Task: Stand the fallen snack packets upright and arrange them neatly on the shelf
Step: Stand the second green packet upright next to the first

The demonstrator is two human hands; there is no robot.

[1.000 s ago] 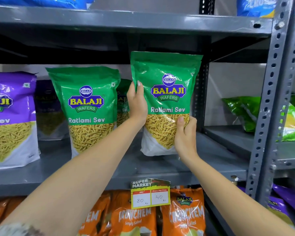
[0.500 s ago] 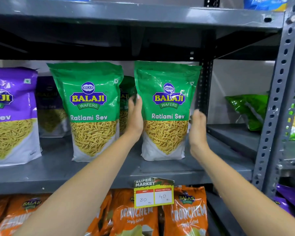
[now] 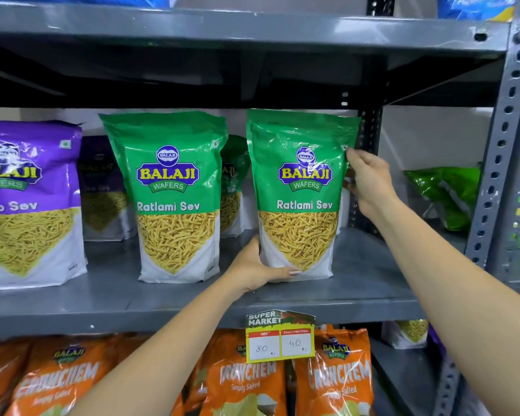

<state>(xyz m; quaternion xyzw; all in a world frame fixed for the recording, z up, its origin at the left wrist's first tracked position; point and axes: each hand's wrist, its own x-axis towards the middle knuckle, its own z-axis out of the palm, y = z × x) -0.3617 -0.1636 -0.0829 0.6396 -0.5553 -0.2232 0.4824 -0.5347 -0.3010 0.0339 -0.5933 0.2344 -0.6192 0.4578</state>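
A green Ratlami Sev packet (image 3: 300, 187) stands upright on the grey middle shelf (image 3: 357, 283), right of centre. My left hand (image 3: 257, 270) cups its bottom left corner, thumb across the front lower edge. My right hand (image 3: 365, 178) holds its upper right edge. A second green Ratlami Sev packet (image 3: 170, 190) stands upright to its left, with another green packet (image 3: 233, 181) behind and between them. A purple Aloo Sev packet (image 3: 27, 202) stands at the far left, with a darker purple one (image 3: 102, 187) behind it.
A perforated grey upright post (image 3: 502, 151) borders the bay on the right. Beyond it a green packet (image 3: 445, 193) lies fallen on the neighbouring shelf. Orange Crunchem packets (image 3: 246, 382) fill the shelf below, behind a yellow price tag (image 3: 279, 340). Blue packets (image 3: 472, 6) sit on top.
The right green packet went from held in the air to standing on the shelf. My left hand dropped to its bottom corner and my right hand rose to its upper right edge.
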